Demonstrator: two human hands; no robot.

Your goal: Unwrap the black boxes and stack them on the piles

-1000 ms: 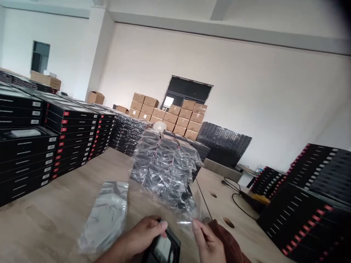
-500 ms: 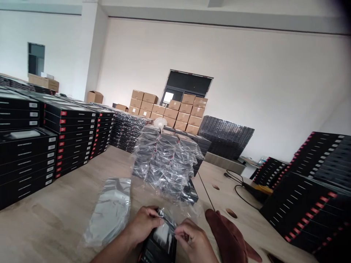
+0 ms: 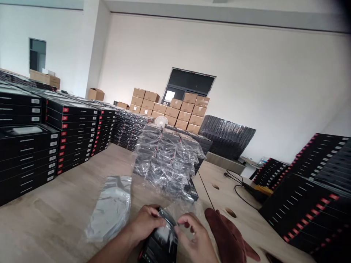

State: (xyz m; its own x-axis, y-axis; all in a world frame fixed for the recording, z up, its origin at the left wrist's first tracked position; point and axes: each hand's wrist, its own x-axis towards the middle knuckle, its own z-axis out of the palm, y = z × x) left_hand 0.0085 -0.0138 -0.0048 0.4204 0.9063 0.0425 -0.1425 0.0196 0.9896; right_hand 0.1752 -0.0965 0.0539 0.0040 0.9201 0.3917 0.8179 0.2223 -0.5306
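A black box (image 3: 160, 246) in clear plastic lies at the bottom centre, tilted toward me. My left hand (image 3: 145, 223) is closed on its far left corner, thumb across the upper face. At the far right corner, the thumb and forefinger of my right hand (image 3: 195, 233) pinch the clear plastic bag (image 3: 178, 210), whose loose end spreads past the box. Left of my hands lies a pile of flat clear bags (image 3: 111, 206). Just beyond them rises a stack of black boxes wrapped in clear plastic (image 3: 167, 160).
Tall stacks of black boxes stand at the left (image 3: 74, 135) and right (image 3: 298, 208). Dark red cloth (image 3: 226, 233) lies beside my right hand. A black cable (image 3: 238, 186) crosses the tabletop (image 3: 65, 201). Brown cartons (image 3: 172, 111) and a white fan (image 3: 161, 121) are farther back.
My right hand has shifted slightly up and outward at the bag's edge, its fingers more spread. My left hand keeps its hold on the box. The view has tilted a little.
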